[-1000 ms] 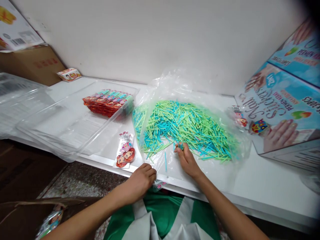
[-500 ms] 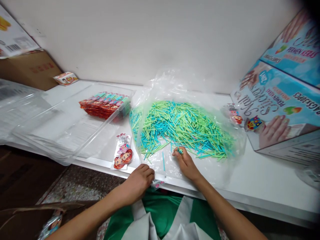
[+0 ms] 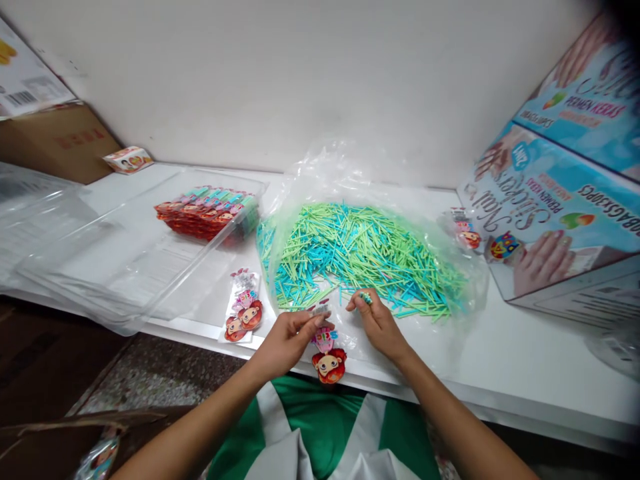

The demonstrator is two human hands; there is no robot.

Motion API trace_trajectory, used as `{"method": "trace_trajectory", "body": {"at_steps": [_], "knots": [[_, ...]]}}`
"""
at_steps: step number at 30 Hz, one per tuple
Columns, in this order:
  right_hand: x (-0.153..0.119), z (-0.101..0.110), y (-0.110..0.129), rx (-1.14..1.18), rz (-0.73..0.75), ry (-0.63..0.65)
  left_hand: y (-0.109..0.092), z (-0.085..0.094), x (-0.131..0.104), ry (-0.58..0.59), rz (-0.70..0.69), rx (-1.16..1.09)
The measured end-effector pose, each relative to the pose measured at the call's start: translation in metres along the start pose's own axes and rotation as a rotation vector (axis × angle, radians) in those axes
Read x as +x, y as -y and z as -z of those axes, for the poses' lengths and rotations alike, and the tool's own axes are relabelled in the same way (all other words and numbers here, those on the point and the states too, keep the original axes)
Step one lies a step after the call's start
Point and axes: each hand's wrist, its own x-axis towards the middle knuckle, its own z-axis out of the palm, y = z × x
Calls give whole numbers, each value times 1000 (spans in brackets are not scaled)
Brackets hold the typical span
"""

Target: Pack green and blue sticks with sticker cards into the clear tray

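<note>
My left hand (image 3: 286, 341) pinches a small candy packet (image 3: 329, 363) by its upper end at the table's front edge. The packet hangs with its red-haired cartoon figure lowest. Just right of it, my right hand (image 3: 381, 328) is closed around a small bunch of thin sticks (image 3: 365, 297), whose green and blue ends poke out at the fingers. Behind both hands, a wide heap of green and blue sticks (image 3: 360, 247) lies on a clear plastic bag (image 3: 330, 163). A few similar packets (image 3: 244, 312) lie overlapping to the left of my left hand.
A clear plastic tub (image 3: 120, 283) at left has stacked packets (image 3: 205, 213) in it. Blue printed cartons (image 3: 555, 193) stand at right, with a packet (image 3: 466, 228) beside them. A brown carton (image 3: 60, 143) and a small box (image 3: 129, 160) are at the back left.
My left hand has risen from the table edge with the packet, which now shows fully near my right hand. My right hand stays almost in place with its sticks.
</note>
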Motion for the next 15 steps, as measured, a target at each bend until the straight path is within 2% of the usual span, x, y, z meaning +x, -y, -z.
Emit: {"method": "trace_trajectory", "body": {"at_steps": [3, 8, 12, 15], "knots": [[0, 2, 3, 53, -3, -14, 1, -7, 12, -15, 11, -99], [0, 6, 9, 82, -69, 48, 7, -16, 26, 25, 75, -348], [0, 16, 18, -34, -82, 66, 12, -20, 36, -29, 138, -347], [0, 23, 25, -56, -97, 176, 11, -23, 40, -25, 108, -286]]}}
